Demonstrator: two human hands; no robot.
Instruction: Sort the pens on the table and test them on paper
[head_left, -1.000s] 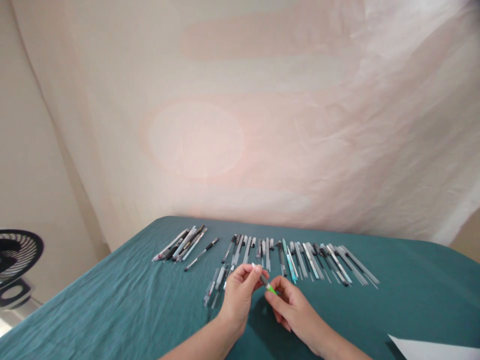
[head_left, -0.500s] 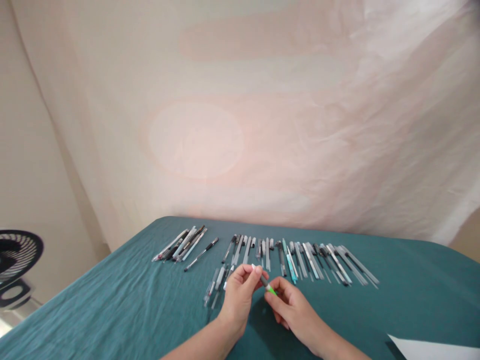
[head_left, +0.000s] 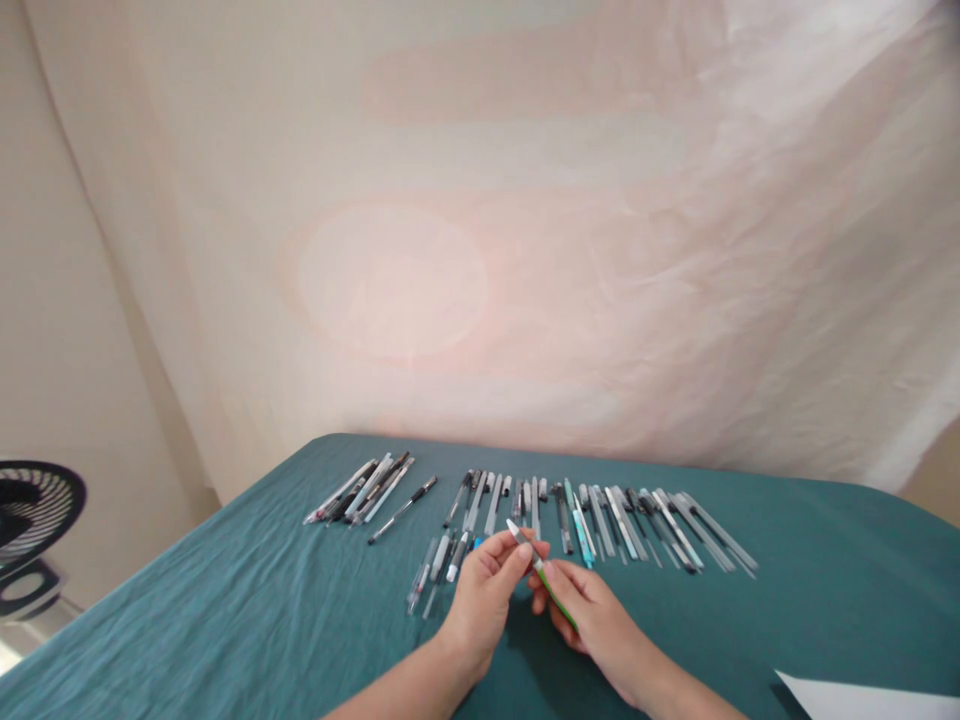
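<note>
A pen point(head_left: 556, 598) with a white tip, a grey section and a green body slants between my two hands above the table. My left hand point(head_left: 484, 598) is closed, pinching its grey upper part between thumb and fingers, with the white tip sticking out beyond. My right hand point(head_left: 600, 625) is closed round the green part, fingers wrapped under it. Just left of my left hand lie a few pens point(head_left: 439, 556), and part of a blue item point(head_left: 478, 542) shows beside its fingers. Beyond both hands runs a long row of pens point(head_left: 598, 515), grey, clear, black and turquoise.
A pile of pens point(head_left: 364, 488) lies at the back left of the green-clothed table point(head_left: 247, 600), with a single black and clear pen point(head_left: 403, 509) beside it. White paper point(head_left: 870, 697) rests at the front right. A black fan point(head_left: 34, 515) stands off the left edge.
More of the pen's white tip and green body now shows. The right hand has shifted its hold along the green part, and the left hand has moved slightly right.
</note>
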